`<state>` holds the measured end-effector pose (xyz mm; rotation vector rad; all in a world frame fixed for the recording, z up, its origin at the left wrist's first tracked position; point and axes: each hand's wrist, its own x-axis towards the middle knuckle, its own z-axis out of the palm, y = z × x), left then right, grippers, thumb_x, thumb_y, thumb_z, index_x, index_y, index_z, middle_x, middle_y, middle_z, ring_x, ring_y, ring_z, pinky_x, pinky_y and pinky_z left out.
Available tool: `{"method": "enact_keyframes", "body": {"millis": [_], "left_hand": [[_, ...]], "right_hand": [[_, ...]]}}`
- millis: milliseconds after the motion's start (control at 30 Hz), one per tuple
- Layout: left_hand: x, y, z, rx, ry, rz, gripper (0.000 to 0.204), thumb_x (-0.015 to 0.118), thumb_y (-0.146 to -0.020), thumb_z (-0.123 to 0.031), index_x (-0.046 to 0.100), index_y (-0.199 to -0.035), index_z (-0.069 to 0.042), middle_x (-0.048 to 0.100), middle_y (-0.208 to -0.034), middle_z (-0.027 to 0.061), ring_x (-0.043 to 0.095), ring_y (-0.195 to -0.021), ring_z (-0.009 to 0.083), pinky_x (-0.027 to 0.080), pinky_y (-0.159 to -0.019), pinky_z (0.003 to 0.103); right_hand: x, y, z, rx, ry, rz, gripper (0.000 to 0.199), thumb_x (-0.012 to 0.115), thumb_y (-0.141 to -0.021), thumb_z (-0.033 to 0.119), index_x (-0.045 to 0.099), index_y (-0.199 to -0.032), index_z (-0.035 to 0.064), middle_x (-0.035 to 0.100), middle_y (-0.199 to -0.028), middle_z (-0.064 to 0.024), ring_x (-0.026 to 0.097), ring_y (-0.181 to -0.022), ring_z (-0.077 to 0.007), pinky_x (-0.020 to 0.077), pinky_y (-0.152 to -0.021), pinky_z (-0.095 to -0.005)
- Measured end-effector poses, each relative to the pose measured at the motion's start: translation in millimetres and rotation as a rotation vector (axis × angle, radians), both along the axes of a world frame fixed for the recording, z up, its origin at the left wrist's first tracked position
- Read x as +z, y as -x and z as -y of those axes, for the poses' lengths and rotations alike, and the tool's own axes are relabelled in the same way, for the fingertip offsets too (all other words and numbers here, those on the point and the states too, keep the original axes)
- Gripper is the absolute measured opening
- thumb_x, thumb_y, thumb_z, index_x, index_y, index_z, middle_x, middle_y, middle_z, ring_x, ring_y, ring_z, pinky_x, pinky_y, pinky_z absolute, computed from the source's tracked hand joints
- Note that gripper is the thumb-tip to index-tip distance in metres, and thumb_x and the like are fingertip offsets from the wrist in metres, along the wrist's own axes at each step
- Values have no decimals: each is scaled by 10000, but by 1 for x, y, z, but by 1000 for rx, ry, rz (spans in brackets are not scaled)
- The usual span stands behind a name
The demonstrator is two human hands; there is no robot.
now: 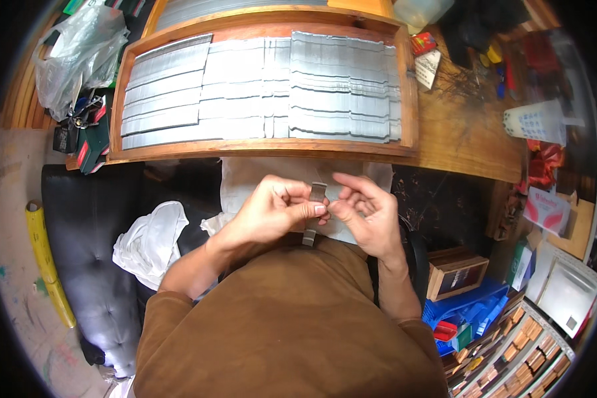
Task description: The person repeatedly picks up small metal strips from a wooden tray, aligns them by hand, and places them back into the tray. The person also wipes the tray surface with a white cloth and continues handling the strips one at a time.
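Above the lap point(338, 261), a narrow grey-brown strip point(318, 193) is pinched by the left hand point(268, 211); the right hand point(371, 217) curls close by, whether holding anything I cannot tell. Ahead, a wooden surface point(467, 149) bears a tray point(265, 148) of grey strips point(341, 86); a black padded seat point(99, 255) stands left.

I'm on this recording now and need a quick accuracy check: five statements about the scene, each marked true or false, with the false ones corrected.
1. The left hand grips a small brownish strip. True.
2. The right hand rests on the wooden tray. False: it is beside the strip, short of the tray.
3. Grey pieces lie in the tray. True.
4. The patterned cup is left of the tray. False: it is to the tray's right.
5. The person's shirt is bright blue. False: it is brown.
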<state>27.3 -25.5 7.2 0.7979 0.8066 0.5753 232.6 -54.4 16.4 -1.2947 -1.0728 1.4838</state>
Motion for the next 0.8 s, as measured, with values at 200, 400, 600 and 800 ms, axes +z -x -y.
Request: {"method": "enact_keyframes", "body": {"millis": [200, 400, 600, 800], "left_hand": [[6, 20, 19, 117, -582, -411, 185, 659, -882, 42, 722, -1052, 7, 725, -837, 189, 696, -674, 188, 525, -606, 306], [-7, 33, 23, 160, -588, -388, 176, 687, -879, 24, 732, -1047, -4, 725, -801, 178, 716, -676, 220, 541, -619, 307], [-4, 37, 20, 164, -539, -365, 201, 684, -865, 43, 737, -1053, -3, 739, -819, 161, 749, -760, 252, 574, -682, 309], [-18, 40, 19, 198, -724, -361, 228, 681, -810, 87, 740, -1023, 30, 744, -829, 168, 746, -747, 267, 575, -668, 308]], "right_hand": [[-3, 41, -18, 155, -373, 108, 160, 804, -797, -41, 761, -944, 5, 618, -834, -35, 573, -692, -89, 459, -570, -226], [-9, 51, -22, 218, -384, 103, 140, 805, -790, -48, 762, -916, -4, 636, -792, -42, 568, -662, -100, 454, -561, -243], [-8, 54, -27, 261, -393, 102, 137, 804, -788, -51, 756, -910, -12, 629, -795, -41, 562, -657, -99, 446, -551, -245], [-11, 56, -28, 277, -439, 115, 135, 803, -782, -56, 754, -899, -10, 615, -795, -33, 560, -657, -96, 432, -537, -242]]}}
